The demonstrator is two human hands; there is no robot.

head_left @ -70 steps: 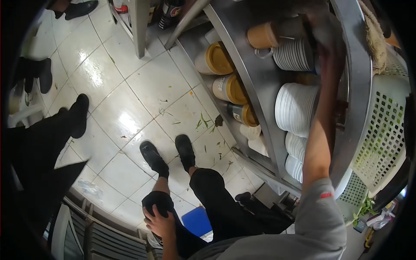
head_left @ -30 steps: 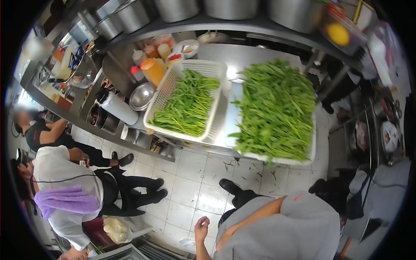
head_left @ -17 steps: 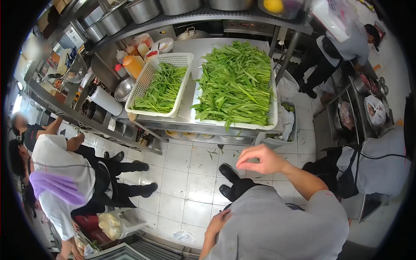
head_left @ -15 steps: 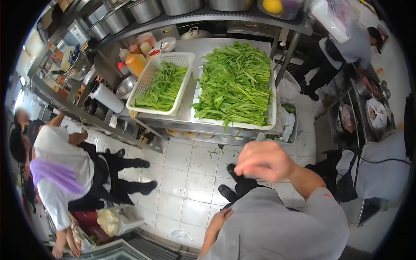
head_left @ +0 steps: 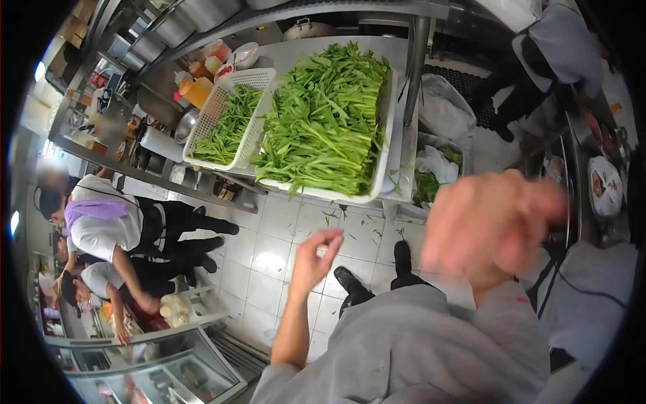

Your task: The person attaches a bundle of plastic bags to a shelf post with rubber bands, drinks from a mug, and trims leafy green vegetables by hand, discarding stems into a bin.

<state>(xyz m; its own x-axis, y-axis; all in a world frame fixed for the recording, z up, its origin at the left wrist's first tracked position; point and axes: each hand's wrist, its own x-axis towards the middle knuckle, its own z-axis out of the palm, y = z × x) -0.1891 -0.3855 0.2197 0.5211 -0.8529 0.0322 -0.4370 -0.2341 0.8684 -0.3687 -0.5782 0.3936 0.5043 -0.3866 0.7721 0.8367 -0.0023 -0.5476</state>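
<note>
My left hand (head_left: 314, 261) is raised above the floor in front of my body, near the table's front edge. Its fingers curve loosely with a gap at the thumb, and I see nothing in them. My right hand (head_left: 488, 225) is up close to the camera on the right, smeared by motion, so its fingers cannot be made out. Neither hand touches the greens. Long leafy green stalks (head_left: 323, 121) are heaped in a large white tray (head_left: 367, 198) on the steel table. Beside it, a white perforated basket (head_left: 254, 145) holds a smaller pile of greens (head_left: 232, 124).
Sauce bottles (head_left: 195, 93) and a metal bowl (head_left: 187, 126) stand left of the basket. A post (head_left: 415, 71) rises at the table's right. Below it sits a bin with greens (head_left: 427, 185). Co-workers (head_left: 111, 215) are at left, another (head_left: 538, 60) at upper right. Leaf scraps lie on the tiles.
My view has shifted and tilted. My left hand has risen from beside my body to in front of me. My right hand has moved right and closer to the camera. Co-workers at left have bent forward.
</note>
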